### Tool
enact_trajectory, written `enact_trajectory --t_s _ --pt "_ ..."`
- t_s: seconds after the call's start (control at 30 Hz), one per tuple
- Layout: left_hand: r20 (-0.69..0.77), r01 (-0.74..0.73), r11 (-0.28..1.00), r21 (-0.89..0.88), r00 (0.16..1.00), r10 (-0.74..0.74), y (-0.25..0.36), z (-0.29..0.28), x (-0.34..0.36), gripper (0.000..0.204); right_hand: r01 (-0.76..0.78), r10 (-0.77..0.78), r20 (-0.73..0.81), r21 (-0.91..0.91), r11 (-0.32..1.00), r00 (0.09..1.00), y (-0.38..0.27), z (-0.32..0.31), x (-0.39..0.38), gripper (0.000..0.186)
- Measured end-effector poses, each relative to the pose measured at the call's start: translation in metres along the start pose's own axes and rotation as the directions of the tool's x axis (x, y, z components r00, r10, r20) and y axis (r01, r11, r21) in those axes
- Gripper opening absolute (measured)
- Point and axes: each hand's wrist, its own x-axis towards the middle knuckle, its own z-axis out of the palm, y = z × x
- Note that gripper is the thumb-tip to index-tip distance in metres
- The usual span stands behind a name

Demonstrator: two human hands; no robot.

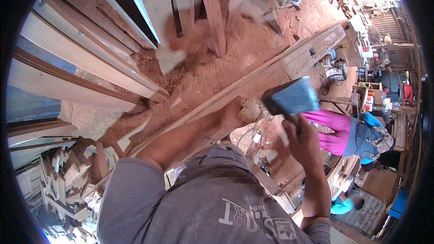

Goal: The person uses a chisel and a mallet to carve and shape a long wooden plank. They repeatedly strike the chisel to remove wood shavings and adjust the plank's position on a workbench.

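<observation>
My right hand (300, 135) is closed round the handle of a hatchet (294, 97). Its broad blue-grey blade is raised, slightly smeared by motion, with the dark end toward my left hand. My left hand (231, 112) grips a pale tan, rough, rounded piece of wood (250, 110); most of its fingers are hidden. The hatchet and the wood piece look apart. Beneath them a long thick wooden beam (289, 63) runs slantwise from lower left to upper right.
Tall boards (97, 70) lean at the left, above a sawdust-covered floor (199, 70). Wood offcuts (63, 180) are piled at lower left. At the right, a person in pink trousers (332, 129) bends over; another in a turquoise top (342, 205) is farther down. A round machine (337, 71) stands beyond the beam.
</observation>
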Motion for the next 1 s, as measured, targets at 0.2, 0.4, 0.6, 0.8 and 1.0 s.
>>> enact_trajectory --t_s 0.2,0.4,0.6,0.8,1.0 --pt "-0.046 0.015 0.99 -0.138 0.999 -0.022 0.013 0.012 -0.003 0.032 -0.007 0.009 0.011 -0.116 0.993 1.0 -0.001 0.024 -0.017 0.028" --pt "0.47 -0.122 0.872 0.474 0.872 -0.134 0.021 -0.024 0.027 0.013 -0.113 0.11 0.055 0.038 0.993 0.992 0.022 0.017 -0.011 0.028" --pt "0.1 -0.13 0.727 0.674 0.991 0.084 0.054 -0.045 0.045 0.017 -0.334 0.335 0.071 0.4 0.853 0.94 0.036 0.013 -0.035 0.027" --pt "0.0 -0.093 0.994 -0.06 0.996 0.094 -0.045 -0.006 0.023 0.022 -0.147 0.191 -0.035 0.51 0.847 0.981 0.01 0.007 -0.035 0.035" --pt "-0.058 -0.157 0.973 0.169 0.984 0.169 -0.031 0.004 -0.005 0.02 -0.07 0.07 0.0 -0.16 0.985 0.998 0.006 0.037 -0.021 0.043"
